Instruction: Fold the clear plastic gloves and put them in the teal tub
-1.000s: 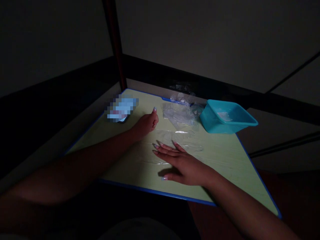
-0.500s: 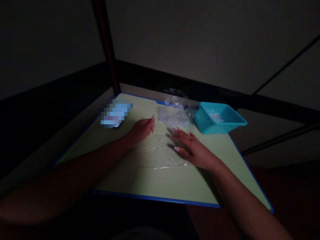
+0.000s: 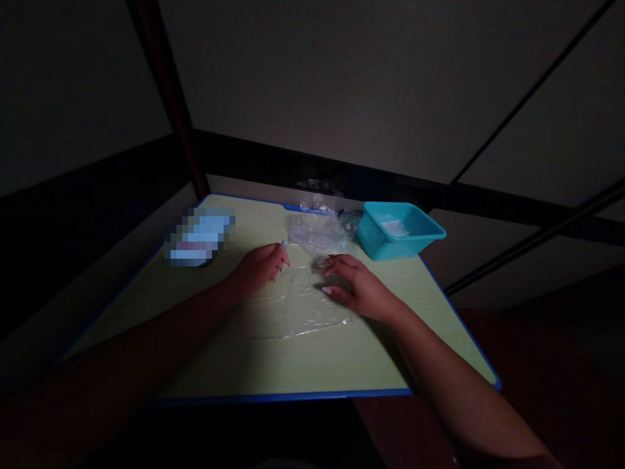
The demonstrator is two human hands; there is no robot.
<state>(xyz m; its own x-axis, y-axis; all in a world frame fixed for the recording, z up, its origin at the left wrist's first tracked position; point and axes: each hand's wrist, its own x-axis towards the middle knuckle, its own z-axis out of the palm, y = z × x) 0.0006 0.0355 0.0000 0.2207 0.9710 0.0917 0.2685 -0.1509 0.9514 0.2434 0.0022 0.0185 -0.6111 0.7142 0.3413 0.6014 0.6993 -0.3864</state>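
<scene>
Far left: phone, image pixelated, lying on the bench beyond and left of the left fingers, well apart from them. Left hand: fingers curled in, thumb out on top, near the left part of the clear plastic sheet. Can't tell whether those fingers grip any of it; dim light, see-through film. Sheet lies flat on the bench between the two hands, running toward the wearer from both sets of fingers, some creases showing. Crumpled clear plastic sits just past the fingertips of both hands, toward the far edge. Right hand: fingers half bent, thumb well apart from them, nothing visibly gripped, over the sheet's right side. Teal basket beyond and right of the right fingers, white item inside.
</scene>
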